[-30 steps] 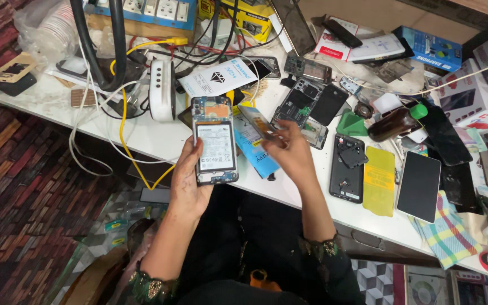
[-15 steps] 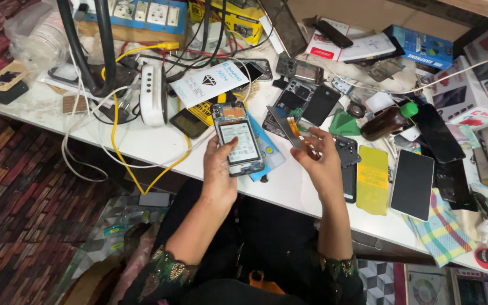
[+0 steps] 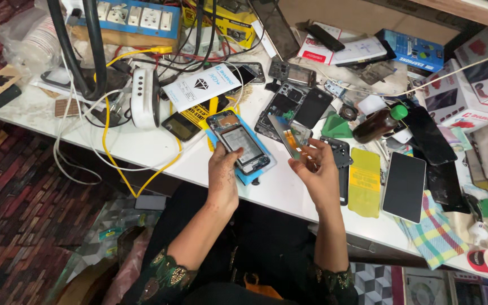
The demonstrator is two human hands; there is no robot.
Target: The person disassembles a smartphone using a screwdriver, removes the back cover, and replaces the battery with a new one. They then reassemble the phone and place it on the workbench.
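Your left hand (image 3: 224,175) holds an opened phone (image 3: 238,142), back cover off, insides facing up, tilted over the bench (image 3: 142,148) edge. A blue pad (image 3: 251,175) sits just under it. Your right hand (image 3: 318,175) pinches a thin flat part (image 3: 290,135), its grip closed on the lower end, part angled up-left. Just right of that hand: a black phone frame (image 3: 341,164), a yellow sheet (image 3: 365,182), then a dark phone (image 3: 405,186) lying face up. A brown bottle with a green cap (image 3: 380,123) lies behind them. A yellow cable (image 3: 114,152) loops across the bench's left side.
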